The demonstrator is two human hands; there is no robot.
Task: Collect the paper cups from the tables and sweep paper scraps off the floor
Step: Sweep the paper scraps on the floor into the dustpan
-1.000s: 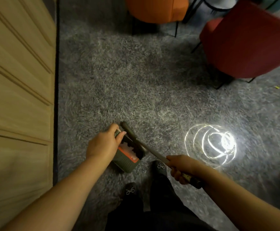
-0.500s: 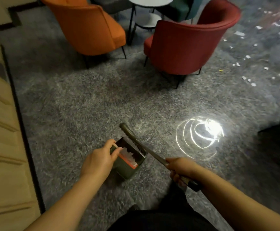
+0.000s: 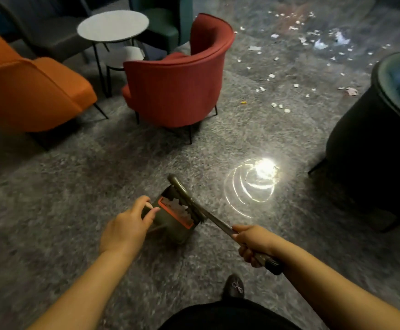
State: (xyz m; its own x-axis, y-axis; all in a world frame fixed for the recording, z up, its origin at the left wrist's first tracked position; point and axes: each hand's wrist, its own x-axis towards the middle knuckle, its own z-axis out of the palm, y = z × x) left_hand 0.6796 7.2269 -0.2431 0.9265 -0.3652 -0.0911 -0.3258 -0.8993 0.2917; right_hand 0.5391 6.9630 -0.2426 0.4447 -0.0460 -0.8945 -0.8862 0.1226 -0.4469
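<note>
— What did each hand have?

— The right hand [image 3: 253, 244], lower right of centre, was curled tight round the broom [image 3: 208, 217] handle near its dark end cap. The left hand [image 3: 125, 229], just left of centre, pinched the pale handle tip of the dustpan [image 3: 175, 217] between thumb and fingers.

— How did the pan look?

— Olive-green, boxy, with a red-orange toothed strip along its mouth and pale torn paper showing inside. It sat in the middle of the frame, low over the grey carpet [image 3: 75, 186]; I couldn't tell whether it touched.

— And the broom's line?

— Its long axis ran diagonally from the lower-right grip up and left, the head lying across the pan's far edge, pointing toward the red chair [image 3: 177, 91].

— What differed from half a second before?

— The view had lifted: the wooden panelling at the left edge was gone, the round white table [image 3: 113, 26] showed whole at upper left, and a dark chair [image 3: 372, 151] stood at the right. More paper scraps [image 3: 277, 75] showed at upper right. Both grips were unchanged.
</note>
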